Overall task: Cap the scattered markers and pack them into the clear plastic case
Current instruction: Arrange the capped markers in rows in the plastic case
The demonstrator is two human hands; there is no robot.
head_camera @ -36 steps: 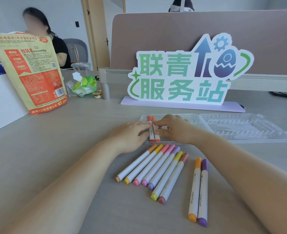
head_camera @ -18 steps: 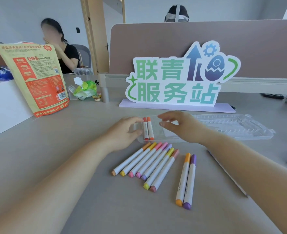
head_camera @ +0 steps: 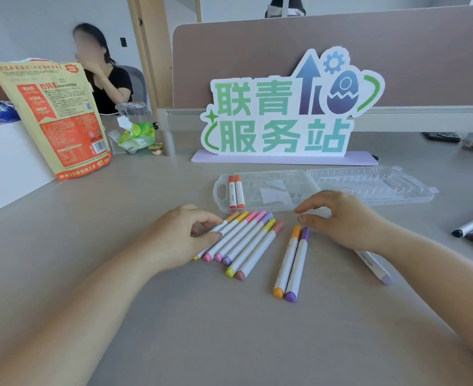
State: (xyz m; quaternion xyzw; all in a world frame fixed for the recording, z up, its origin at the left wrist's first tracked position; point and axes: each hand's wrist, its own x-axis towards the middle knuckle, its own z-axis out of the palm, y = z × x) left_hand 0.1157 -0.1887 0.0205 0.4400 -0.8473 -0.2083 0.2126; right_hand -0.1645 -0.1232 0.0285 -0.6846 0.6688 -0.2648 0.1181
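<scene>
- Now that the two red-orange markers [head_camera: 236,192] lie side by side at the left end of the clear case [head_camera: 260,203], both my hands have come back from it toward me. That pair looks packed, and I judge the next pick-up is starting.
- My left hand [head_camera: 179,238] has dropped onto the row of markers [head_camera: 246,240] just in front of the case. Its thumb and fingers curl in a pinch on the leftmost one, the orange-capped marker [head_camera: 231,218].
- My right hand [head_camera: 344,221] hovers loosely curved, gripping nothing, just beyond the orange and purple pair [head_camera: 291,263].
- The markers near me all seem capped, so what's left is mostly packing.
- The case is thin, glossy see-through plastic, ribbed with slots, with a handle cut-out at its left end. Its lid [head_camera: 374,185] lies folded open flat to the right.
- The markers have smooth white round barrels with matte coloured ends. They'd likely roll easily on the smooth grey table [head_camera: 118,274].
</scene>
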